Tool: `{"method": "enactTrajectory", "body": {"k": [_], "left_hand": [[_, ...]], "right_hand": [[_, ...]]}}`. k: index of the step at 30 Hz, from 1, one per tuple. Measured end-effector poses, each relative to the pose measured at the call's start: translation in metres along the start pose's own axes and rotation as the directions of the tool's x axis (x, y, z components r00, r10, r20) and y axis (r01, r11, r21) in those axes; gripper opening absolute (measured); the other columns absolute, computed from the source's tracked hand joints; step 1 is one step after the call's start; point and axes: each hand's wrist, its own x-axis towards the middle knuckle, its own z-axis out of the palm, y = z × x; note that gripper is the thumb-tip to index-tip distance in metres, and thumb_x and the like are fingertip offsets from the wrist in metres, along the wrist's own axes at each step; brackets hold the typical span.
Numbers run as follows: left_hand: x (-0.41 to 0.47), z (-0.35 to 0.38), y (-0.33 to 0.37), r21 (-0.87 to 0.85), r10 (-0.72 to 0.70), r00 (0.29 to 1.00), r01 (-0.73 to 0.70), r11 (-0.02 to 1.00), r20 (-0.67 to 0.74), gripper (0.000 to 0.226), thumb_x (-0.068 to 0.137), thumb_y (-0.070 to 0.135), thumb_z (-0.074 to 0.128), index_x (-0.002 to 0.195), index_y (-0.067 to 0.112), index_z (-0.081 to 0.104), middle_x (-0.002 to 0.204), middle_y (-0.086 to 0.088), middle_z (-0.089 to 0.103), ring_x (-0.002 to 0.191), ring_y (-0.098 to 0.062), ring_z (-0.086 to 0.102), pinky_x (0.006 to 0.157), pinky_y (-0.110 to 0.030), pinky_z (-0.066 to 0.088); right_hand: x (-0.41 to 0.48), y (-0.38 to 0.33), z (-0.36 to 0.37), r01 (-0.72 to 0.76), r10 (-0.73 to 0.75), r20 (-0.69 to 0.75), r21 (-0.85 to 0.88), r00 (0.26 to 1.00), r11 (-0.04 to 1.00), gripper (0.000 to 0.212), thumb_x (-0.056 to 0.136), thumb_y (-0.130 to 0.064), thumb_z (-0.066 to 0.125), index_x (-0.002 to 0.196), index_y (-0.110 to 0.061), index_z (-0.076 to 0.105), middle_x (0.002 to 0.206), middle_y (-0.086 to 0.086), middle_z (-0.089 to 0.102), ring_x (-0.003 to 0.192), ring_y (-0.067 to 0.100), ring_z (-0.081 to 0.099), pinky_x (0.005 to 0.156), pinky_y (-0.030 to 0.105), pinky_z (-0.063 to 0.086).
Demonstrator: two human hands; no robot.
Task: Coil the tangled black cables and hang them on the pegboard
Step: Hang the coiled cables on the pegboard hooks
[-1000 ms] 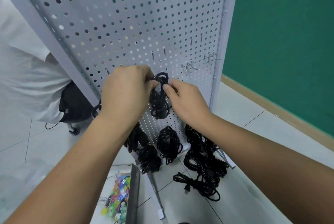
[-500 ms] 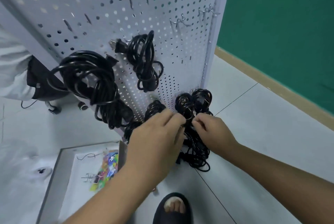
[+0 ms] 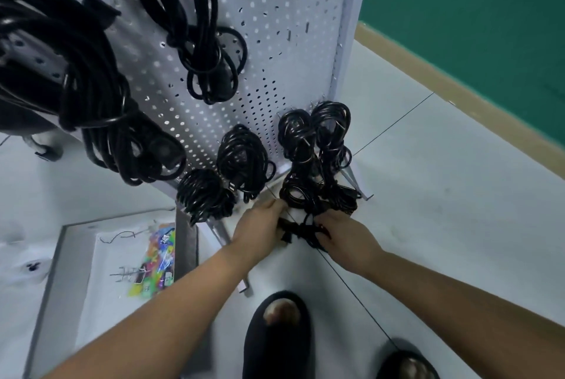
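- White perforated pegboard [image 3: 275, 26] is viewed steeply from above; all places below are given rel. to it.
- Loose black cable [image 3: 301, 233] is held just in front of the pegboard's btm edge, under its right-hand corner, low over the floor.
- Whether the cable touches the floor can't be told.
- L hand [image 3: 260, 225] is set at the cable's left end: fingers curled, strands pinched at the fingertips.
- R hand [image 3: 345, 236] is set at the right end: fingers curled round the bundle, which is gripped.
- Two small coils [image 3: 315, 140] are hung side by side at the pegboard's btm right corner, touching; their tails reach down to the loose black cable.
- Two more small coils [image 3: 226, 173] are hung along the btm edge, nearer the middle.
- A thick coil [image 3: 198, 29] is hung at upper middle, a big heavy coil [image 3: 85, 81] on the left side.
- Metal tray [image 3: 61, 271] is laid on the floor in front of the pegboard's left part, w/ coloured ties [image 3: 156, 259] + wire hooks [image 3: 128, 274] in it.
- Black slippers [image 3: 278, 339] are seen in front of the pegboard, behind the hands.
- Green wall [image 3: 474, 11] is seen to the pegboard's right.
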Motion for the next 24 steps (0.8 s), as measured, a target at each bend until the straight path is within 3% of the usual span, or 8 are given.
{"method": "enactTrajectory", "body": {"k": [4,10,14,17,21,24], "left_hand": [[0.013,0.016,-0.008,0.087,-0.016,0.991,0.005,0.996,0.134,0.062,0.096,0.009,0.06,0.155,0.026,0.047,0.146,-0.001,0.055,0.137,-0.029,0.048,0.1,-0.04,0.047],[0.01,0.022,-0.019,0.228,0.032,0.994,-0.055,0.972,0.103,0.032,0.096,0.013,0.057,0.121,0.032,0.063,0.103,0.004,0.07,0.106,-0.025,0.064,0.083,-0.036,0.04],[0.002,-0.008,-0.002,-0.034,0.084,0.995,-0.082,0.996,0.046,0.029,0.092,0.011,0.066,0.113,0.03,0.072,0.101,0.009,0.074,0.099,-0.018,0.069,0.082,-0.035,0.052],[-0.006,-0.047,0.022,-0.246,0.112,0.994,-0.107,0.963,0.006,0.024,0.095,0.017,0.076,0.116,0.028,0.075,0.105,0.012,0.077,0.097,-0.009,0.071,0.085,-0.034,0.058],[-0.028,-0.109,0.059,-0.493,0.086,0.989,-0.135,0.859,-0.121,0.025,0.091,0.015,0.083,0.11,0.028,0.075,0.101,0.016,0.077,0.096,-0.001,0.072,0.089,-0.031,0.06],[-0.047,-0.159,0.086,-0.501,0.052,0.974,-0.159,0.851,-0.221,0.026,0.092,0.017,0.083,0.11,0.033,0.072,0.099,0.017,0.076,0.095,-0.001,0.072,0.089,-0.034,0.059]], "right_hand": [[0.002,0.001,0.011,-0.012,0.011,0.039,0.003,0.999,1.0,0.036,0.105,-0.021,0.062,0.14,-0.014,0.066,0.127,0.006,0.066,0.116,0.03,0.06,0.09,0.041,0.054],[-0.002,0.001,0.01,0.004,-0.006,0.036,0.043,0.999,0.999,0.043,0.103,-0.024,0.066,0.145,-0.014,0.063,0.13,0.005,0.065,0.118,0.028,0.06,0.094,0.035,0.049],[0.001,-0.011,-0.011,-0.026,0.021,0.045,0.116,0.999,0.993,0.062,0.101,-0.043,0.071,0.156,-0.021,0.051,0.14,-0.002,0.06,0.129,0.019,0.056,0.104,0.033,0.048],[0.001,-0.028,-0.033,-0.04,0.027,0.057,0.25,0.998,0.967,0.063,0.101,-0.051,0.071,0.157,-0.035,0.05,0.143,-0.016,0.06,0.125,0.002,0.056,0.097,0.013,0.042],[-0.007,-0.064,-0.072,-0.011,0.023,-0.019,0.482,1.0,0.876,0.02,0.107,-0.031,0.066,0.124,-0.04,0.065,0.106,-0.025,0.073,0.1,-0.005,0.068,0.082,0.015,0.05],[-0.016,-0.093,-0.113,0.057,0.027,-0.137,0.576,0.99,0.815,0.022,0.109,-0.021,0.063,0.101,-0.041,0.064,0.085,-0.02,0.07,0.081,0.0,0.066,0.07,0.014,0.044]]}}
